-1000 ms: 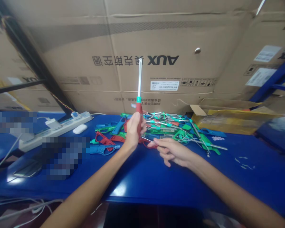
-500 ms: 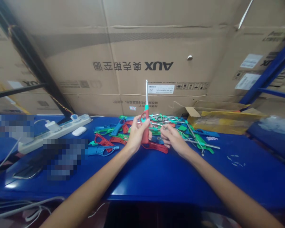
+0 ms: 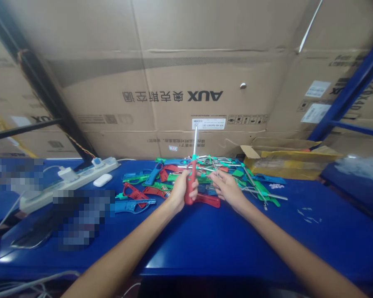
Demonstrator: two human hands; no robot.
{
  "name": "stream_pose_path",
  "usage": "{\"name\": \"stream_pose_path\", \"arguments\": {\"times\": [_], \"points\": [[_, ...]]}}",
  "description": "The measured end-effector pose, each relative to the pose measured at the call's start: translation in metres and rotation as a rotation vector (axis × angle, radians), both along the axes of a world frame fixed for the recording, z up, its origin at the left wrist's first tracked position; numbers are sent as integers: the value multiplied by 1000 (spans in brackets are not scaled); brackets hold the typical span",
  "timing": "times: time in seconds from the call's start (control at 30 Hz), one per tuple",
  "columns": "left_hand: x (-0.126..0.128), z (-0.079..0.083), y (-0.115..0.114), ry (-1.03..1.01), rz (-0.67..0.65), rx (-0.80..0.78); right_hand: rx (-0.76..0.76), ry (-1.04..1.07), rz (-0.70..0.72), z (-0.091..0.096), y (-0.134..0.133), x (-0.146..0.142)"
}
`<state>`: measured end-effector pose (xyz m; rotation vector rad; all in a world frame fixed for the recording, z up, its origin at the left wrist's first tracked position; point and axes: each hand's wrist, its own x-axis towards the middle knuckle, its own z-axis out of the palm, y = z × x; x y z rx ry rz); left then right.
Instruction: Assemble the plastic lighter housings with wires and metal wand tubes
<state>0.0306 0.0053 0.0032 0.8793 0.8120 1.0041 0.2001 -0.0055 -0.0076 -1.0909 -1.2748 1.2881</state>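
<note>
My left hand point(image 3: 184, 186) is wrapped round the red handle of a long-nosed gas lighter point(image 3: 191, 178). Its metal tube points up and away from me, with a turquoise collar at the base. Just to the right, my right hand point(image 3: 228, 188) pinches a thin metal rod point(image 3: 216, 166) between thumb and fingers, apart from the lighter; its exact kind is too small to tell. Behind and beneath both hands spreads a pile of lighter parts: blue handle shells point(image 3: 135, 205), red shells point(image 3: 209, 200), green shells and metal tubes with thin wires point(image 3: 251, 179).
On the left of the blue table point(image 3: 205, 240) lie a white power strip point(image 3: 81, 179) with plugs, a white case point(image 3: 102, 180) and a blurred-out dark area. An open, yellow-taped carton point(image 3: 289, 165) stands at back right. Large cardboard point(image 3: 174, 66) walls the back.
The lighter has turned in my left hand and sits lower, its tube leaning slightly right. My right-hand fingers have shifted around the rod. The camera view has tilted up a little.
</note>
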Motion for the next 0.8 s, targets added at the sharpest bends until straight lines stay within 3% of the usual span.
{"name": "stream_pose_path", "arguments": {"times": [0.4,0.8], "points": [[13,-14,0,146,-24,4,60,196,-247,4,7,11],[12,-12,1,160,-43,-27,13,186,-202,4,4,9]]}}
